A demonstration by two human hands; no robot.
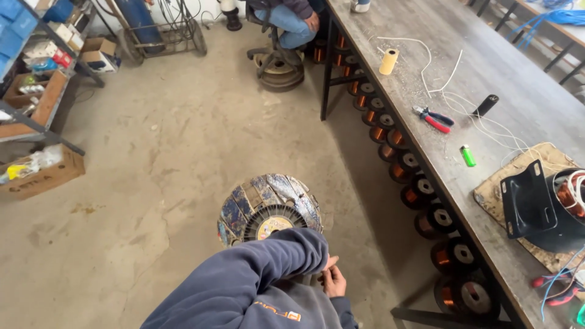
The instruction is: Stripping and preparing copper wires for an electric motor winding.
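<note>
Both my hands are low in the view, close to my body, in blue-grey sweatshirt sleeves. My left hand (pixel 329 263) is mostly hidden behind its sleeve, with only the fingertips showing. My right hand (pixel 334 282) is just below it, fingers curled and touching the left fingers. Whether anything small lies between them is too hidden to tell. Just beyond the hands stands a round stool (pixel 269 209) with a seat patched in tape.
A long workbench (pixel 487 67) runs along the right, carrying a motor stator (pixel 563 207), red-blue pliers (pixel 434 118), a green lighter (pixel 467 156), a thread spool (pixel 388 61) and white cords. Copper wire spools (pixel 420 192) line the shelf beneath. Another person sits on a stool (pixel 280 67). Shelves and boxes stand at left.
</note>
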